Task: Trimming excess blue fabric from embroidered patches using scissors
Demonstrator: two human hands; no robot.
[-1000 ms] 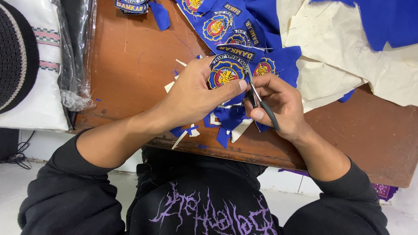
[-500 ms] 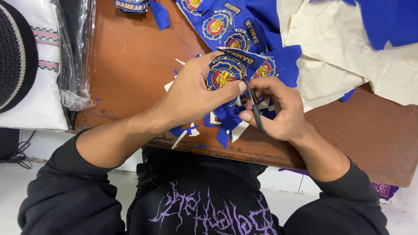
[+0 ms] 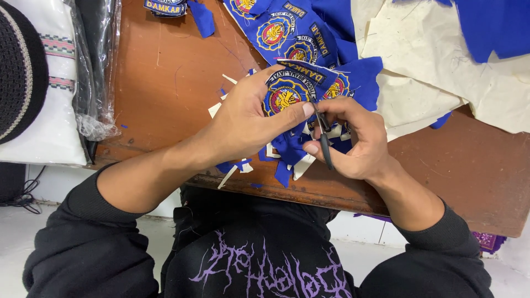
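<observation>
So there's one round embroidered patch (image 3: 284, 95), blue cloth with a yellow and red emblem, held up just above the near edge of the brown wooden surface (image 3: 165, 83). The left hand (image 3: 248, 118) is clamped on it, thumb across its lower right edge and the other fingers curled behind. The right hand (image 3: 353, 138) is closed around one pair of small dark scissors (image 3: 324, 138), whose tip end sits right at the patch's right edge; can't tell how wide the blades are. Under both hands there's a little heap of blue cloth scraps (image 3: 287, 152) and white backing slivers (image 3: 229, 175), too jumbled to count. Further back lies a blue sheet (image 3: 298, 33) with more emblems stitched on it, at least four showing, and one separate patch (image 3: 165, 6) is at the top edge. To the right, cream backing fabric (image 3: 441, 72) spreads out with more blue cloth (image 3: 491, 27) on top. Off to the left there's one clear plastic bag (image 3: 96, 66) and one dark round cap (image 3: 19, 72) on folded white cloth (image 3: 49, 132).
</observation>
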